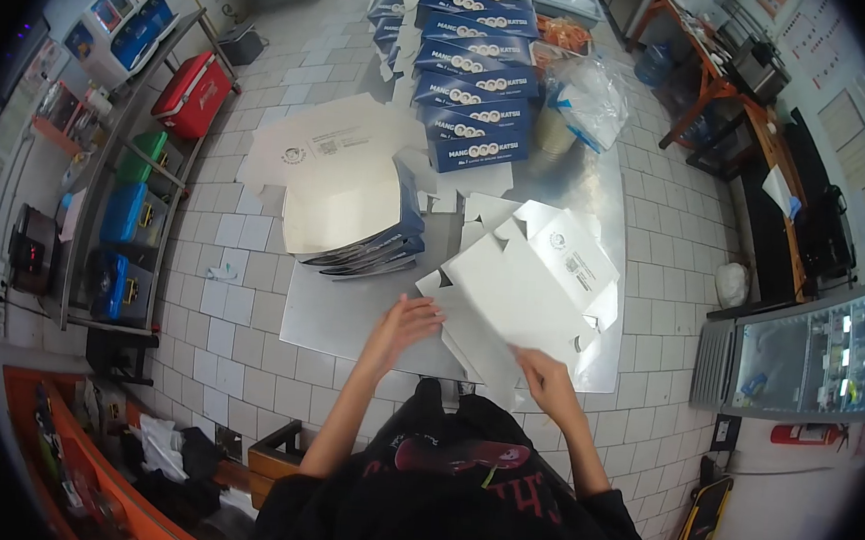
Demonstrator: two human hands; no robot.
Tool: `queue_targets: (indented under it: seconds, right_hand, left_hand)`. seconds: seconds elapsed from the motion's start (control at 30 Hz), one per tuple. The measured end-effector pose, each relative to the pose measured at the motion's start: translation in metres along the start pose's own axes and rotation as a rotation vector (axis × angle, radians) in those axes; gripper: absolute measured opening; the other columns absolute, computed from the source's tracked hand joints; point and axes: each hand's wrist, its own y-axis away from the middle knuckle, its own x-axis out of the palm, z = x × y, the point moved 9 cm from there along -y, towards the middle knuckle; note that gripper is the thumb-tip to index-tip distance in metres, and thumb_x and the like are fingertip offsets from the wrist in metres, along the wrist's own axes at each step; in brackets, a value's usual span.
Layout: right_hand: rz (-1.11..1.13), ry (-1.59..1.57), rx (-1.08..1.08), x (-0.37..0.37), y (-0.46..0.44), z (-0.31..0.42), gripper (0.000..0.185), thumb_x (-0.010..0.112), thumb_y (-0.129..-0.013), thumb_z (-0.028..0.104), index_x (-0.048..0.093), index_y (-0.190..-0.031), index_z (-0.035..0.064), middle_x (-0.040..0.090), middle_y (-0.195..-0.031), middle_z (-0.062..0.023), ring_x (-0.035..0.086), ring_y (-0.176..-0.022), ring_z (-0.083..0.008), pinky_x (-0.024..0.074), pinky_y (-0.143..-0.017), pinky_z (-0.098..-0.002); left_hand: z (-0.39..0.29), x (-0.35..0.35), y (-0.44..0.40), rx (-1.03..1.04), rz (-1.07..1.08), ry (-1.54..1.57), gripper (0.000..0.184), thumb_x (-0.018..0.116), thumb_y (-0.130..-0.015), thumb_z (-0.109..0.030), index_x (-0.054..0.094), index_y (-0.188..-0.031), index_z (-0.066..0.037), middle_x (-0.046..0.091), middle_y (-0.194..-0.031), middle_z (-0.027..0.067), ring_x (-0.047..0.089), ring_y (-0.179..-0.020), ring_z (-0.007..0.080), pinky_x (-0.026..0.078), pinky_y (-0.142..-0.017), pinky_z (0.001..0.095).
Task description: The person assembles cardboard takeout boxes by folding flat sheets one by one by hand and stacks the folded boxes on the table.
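A white, unfolded cardboard box blank (512,286) lies at an angle on the metal table in front of me, on top of at least one more blank with printed marks. My right hand (545,376) is closed on its near edge, the fingers curled at the cardboard. At the blank's left corner, my left hand (408,327) has its fingers stretched out, close to a flap; whether it touches is hard to tell. Left of the blanks stands a nested stack of formed food boxes (351,219), white inside and blue outside.
Blue printed boxes (475,92) stand in a row of stacks at the table's far end. Beside them are a clear plastic bag (590,95) and a pale round container (554,133). A shelf with a red cooler (192,95) runs along the left; a glass-front fridge (813,352) stands right.
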Motion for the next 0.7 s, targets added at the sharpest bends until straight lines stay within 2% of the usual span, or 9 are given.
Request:
queue_targets:
  seconds: [0.07,0.1,0.17,0.27,0.37,0.5,0.57,0.6,0.7]
  right_hand:
    - [0.247,0.054,-0.102,0.009,0.022,0.014,0.033,0.055,-0.079,0.001,0.054,-0.112,0.002,0.059,-0.105,-0.0196,0.057,-0.095,-0.0368,0.0459,-0.084,-0.0341]
    - [0.251,0.051,-0.101,0.01,0.031,0.008,0.033,0.055,-0.079,0.001,0.054,-0.112,0.002,0.059,-0.105,-0.0196,0.057,-0.095,-0.0368,0.0459,-0.084,-0.0341]
    - [0.322,0.143,-0.048,0.02,0.047,-0.014,0.054,0.054,-0.07,-0.007,0.049,-0.121,0.0074,0.051,-0.12,-0.0173,0.05,-0.11,-0.0342,0.043,-0.09,-0.0383]
    - [0.205,0.444,-0.127,0.035,0.048,-0.013,0.069,0.052,-0.066,-0.011,0.043,-0.128,0.0168,0.04,-0.13,-0.0162,0.04,-0.118,-0.0388,0.0374,-0.096,-0.0455]
    - [0.191,0.489,-0.263,0.046,0.042,0.026,0.071,0.049,-0.065,-0.014,0.045,-0.127,0.0202,0.038,-0.131,-0.0163,0.039,-0.117,-0.0418,0.0335,-0.099,-0.0501]
    - [0.268,0.323,-0.29,0.036,0.043,0.016,0.071,0.047,-0.065,-0.015,0.048,-0.126,0.0223,0.042,-0.125,-0.0158,0.042,-0.114,-0.0394,0.0307,-0.102,-0.0501]
    - [0.291,0.329,-0.454,0.04,0.052,0.015,0.061,0.051,-0.069,-0.007,0.05,-0.123,0.0215,0.046,-0.116,-0.0124,0.045,-0.11,-0.0347,0.0315,-0.099,-0.0498]
    - [0.287,0.328,-0.445,0.04,0.054,0.014,0.061,0.051,-0.069,-0.007,0.05,-0.123,0.0215,0.046,-0.116,-0.0124,0.045,-0.11,-0.0347,0.0315,-0.099,-0.0498]
    - [0.141,0.395,-0.539,0.032,0.062,0.026,0.045,0.055,-0.07,0.0,0.056,-0.113,0.0165,0.049,-0.099,-0.0069,0.05,-0.099,-0.0267,0.0377,-0.089,-0.0466]
  left_hand:
    - [0.021,0.013,-0.015,-0.094,-0.024,0.084,0.054,0.032,-0.094,-0.045,0.041,-0.127,-0.004,0.049,-0.121,0.0108,0.05,-0.111,0.02,0.04,-0.095,0.0346]
    - [0.036,0.019,-0.02,-0.192,-0.035,0.165,0.059,0.03,-0.094,-0.049,0.034,-0.134,-0.006,0.044,-0.129,0.0112,0.045,-0.117,0.0202,0.038,-0.097,0.0352]
    - [0.055,0.03,-0.024,-0.224,0.033,0.146,0.061,0.03,-0.093,-0.05,0.031,-0.135,-0.007,0.041,-0.131,0.0106,0.041,-0.12,0.02,0.037,-0.098,0.0353]
    - [0.067,0.049,-0.022,-0.249,0.111,0.051,0.064,0.033,-0.091,-0.053,0.028,-0.137,-0.008,0.04,-0.132,0.0098,0.04,-0.121,0.0205,0.036,-0.098,0.0359]
    - [0.075,0.043,-0.023,-0.234,0.129,0.22,0.062,0.037,-0.09,-0.053,0.034,-0.132,-0.007,0.042,-0.129,0.0103,0.042,-0.119,0.0219,0.037,-0.097,0.0392]
    - [0.09,0.055,-0.015,-0.317,0.253,0.469,0.061,0.048,-0.087,-0.05,0.036,-0.129,-0.007,0.044,-0.127,0.0104,0.043,-0.118,0.0233,0.038,-0.096,0.0412]
    - [0.099,0.061,-0.019,-0.326,0.068,0.119,0.068,0.057,-0.084,-0.045,0.031,-0.133,-0.006,0.043,-0.128,0.0105,0.044,-0.117,0.0232,0.039,-0.095,0.0418]
    - [0.097,0.071,-0.02,-0.365,0.017,0.079,0.059,0.068,-0.08,-0.029,0.036,-0.124,-0.007,0.05,-0.111,0.005,0.052,-0.101,0.0182,0.046,-0.082,0.0357]
    - [0.093,0.087,-0.019,-0.354,-0.08,0.039,0.051,0.068,-0.079,-0.022,0.039,-0.116,-0.005,0.05,-0.103,0.0033,0.054,-0.09,0.0143,0.049,-0.072,0.0322]
